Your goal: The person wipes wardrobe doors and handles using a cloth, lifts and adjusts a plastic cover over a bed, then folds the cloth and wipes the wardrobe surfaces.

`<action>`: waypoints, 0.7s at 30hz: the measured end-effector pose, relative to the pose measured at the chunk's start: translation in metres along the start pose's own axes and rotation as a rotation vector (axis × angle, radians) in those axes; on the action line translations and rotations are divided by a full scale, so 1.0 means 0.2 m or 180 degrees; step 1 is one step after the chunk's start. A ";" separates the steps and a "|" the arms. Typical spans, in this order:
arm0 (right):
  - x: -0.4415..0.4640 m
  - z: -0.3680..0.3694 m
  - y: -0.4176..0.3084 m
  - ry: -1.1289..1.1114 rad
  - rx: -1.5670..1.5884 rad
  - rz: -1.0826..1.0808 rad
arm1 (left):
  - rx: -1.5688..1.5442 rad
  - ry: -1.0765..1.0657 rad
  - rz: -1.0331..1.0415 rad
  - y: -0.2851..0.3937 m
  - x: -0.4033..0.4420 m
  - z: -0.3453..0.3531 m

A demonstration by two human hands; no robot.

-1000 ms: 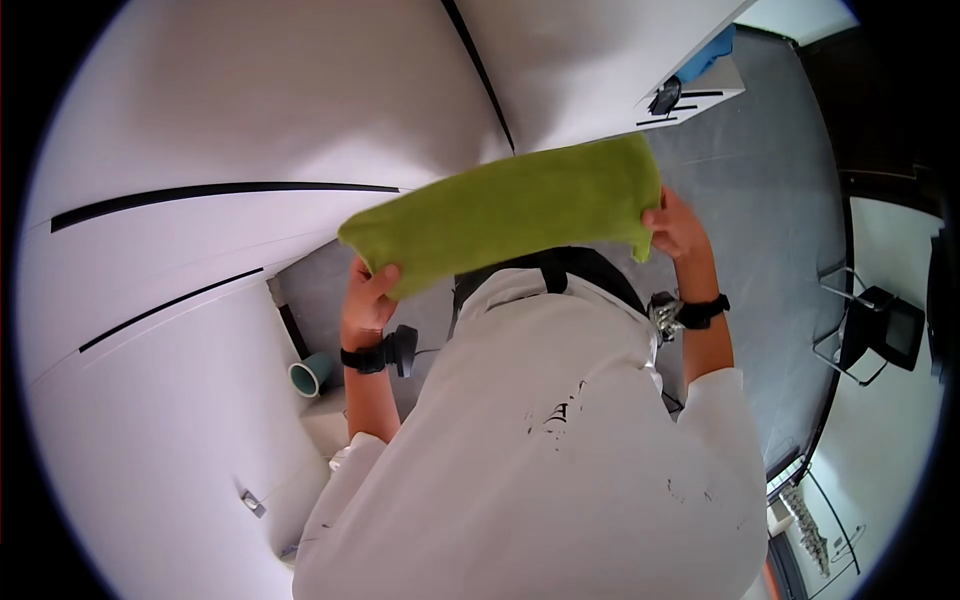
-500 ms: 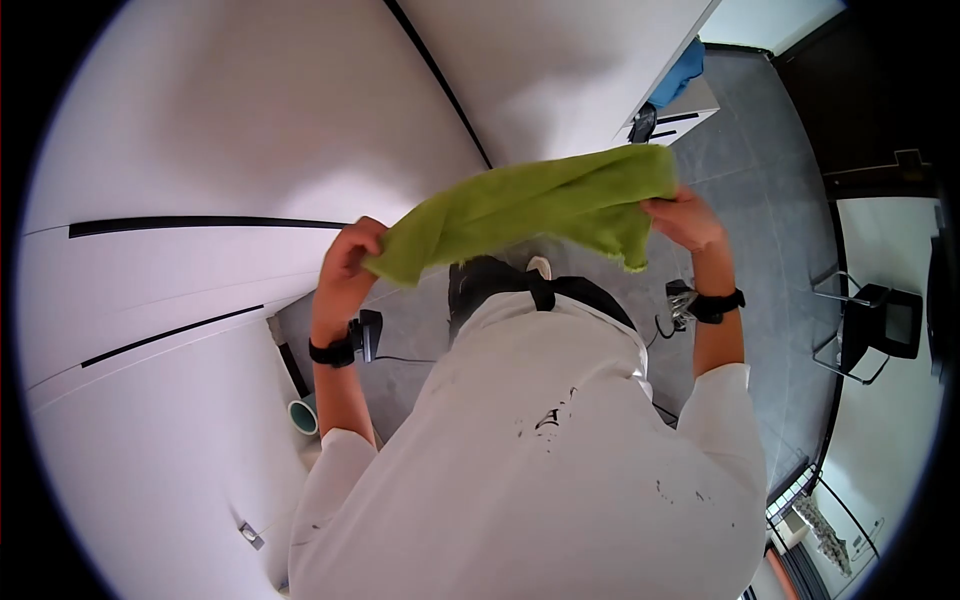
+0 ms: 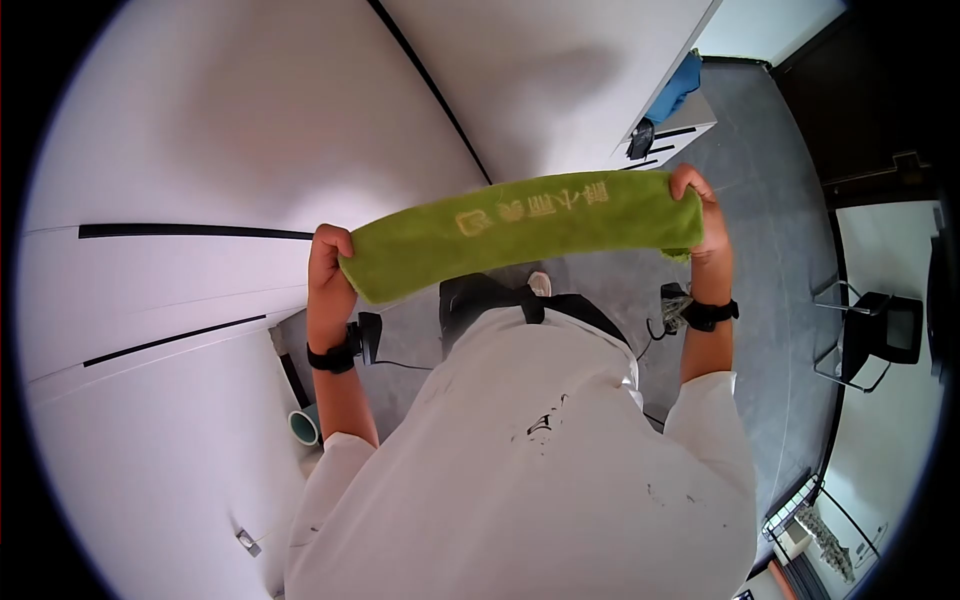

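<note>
A green cloth (image 3: pixel 520 235) is stretched out flat as a long folded strip in front of my body, with pale printed characters facing up. My left hand (image 3: pixel 330 265) pinches its left end, thumb on top. At the right end, my right hand (image 3: pixel 703 215) grips the upper corner, and a small fold of cloth hangs below it. Each wrist wears a black strap with a device on it.
White cabinet doors (image 3: pixel 400 130) with black grooves stand ahead and to the left. A low white drawer unit (image 3: pixel 690 125) bears a blue item (image 3: pixel 675 88). To the right is a black chair (image 3: pixel 880 328); a green cylindrical bin (image 3: pixel 305 425) lies lower left.
The cloth was plain side up, then bunched and twisted; now it is pulled straight with printed characters showing. My hands have moved farther apart, the left one outward.
</note>
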State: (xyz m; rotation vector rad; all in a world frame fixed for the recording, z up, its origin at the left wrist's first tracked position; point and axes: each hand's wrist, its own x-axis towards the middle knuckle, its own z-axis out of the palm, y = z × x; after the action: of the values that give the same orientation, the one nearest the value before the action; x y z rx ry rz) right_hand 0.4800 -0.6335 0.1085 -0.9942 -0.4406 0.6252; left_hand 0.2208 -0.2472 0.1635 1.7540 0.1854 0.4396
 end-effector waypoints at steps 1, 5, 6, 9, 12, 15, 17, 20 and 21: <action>0.01 0.01 0.00 -0.0133 0.0099 0.0008 | -0.0411 0.0072 -0.0145 0.02 0.01 0.01; 0.05 0.03 0.01 -0.0381 0.0197 -0.0253 | -0.1911 0.0239 -0.0286 0.04 0.01 0.03; 0.05 0.06 -0.01 -0.0390 0.0413 -0.0288 | -0.1902 0.0231 -0.0249 0.07 0.00 0.05; 0.07 0.13 -0.07 -0.0442 0.0884 -0.0411 | -0.2080 0.0765 -0.0264 0.16 -0.01 0.10; 0.12 0.16 -0.11 -0.0913 0.1538 -0.0470 | -0.2755 0.0225 -0.0132 0.14 -0.03 0.02; 0.18 0.25 -0.22 -0.1353 0.1329 -0.0254 | -0.2763 0.0252 -0.0131 0.31 -0.04 0.03; 0.18 0.27 -0.18 -0.0994 0.0814 -0.0021 | -0.2829 0.0331 -0.0179 0.29 -0.09 -0.03; 0.16 0.41 -0.25 -0.0566 -0.0371 0.0020 | -0.1715 0.0557 -0.0196 0.32 -0.15 -0.09; 0.16 0.48 -0.30 -0.0421 -0.0685 0.0046 | -0.1719 0.0550 -0.0201 0.36 -0.15 -0.08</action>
State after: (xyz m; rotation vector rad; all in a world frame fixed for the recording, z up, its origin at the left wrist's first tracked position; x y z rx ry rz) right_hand 0.4620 -0.5744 0.2087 -1.1648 -0.6279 0.6688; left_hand 0.1782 -0.2597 0.2291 1.1789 0.2204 0.5385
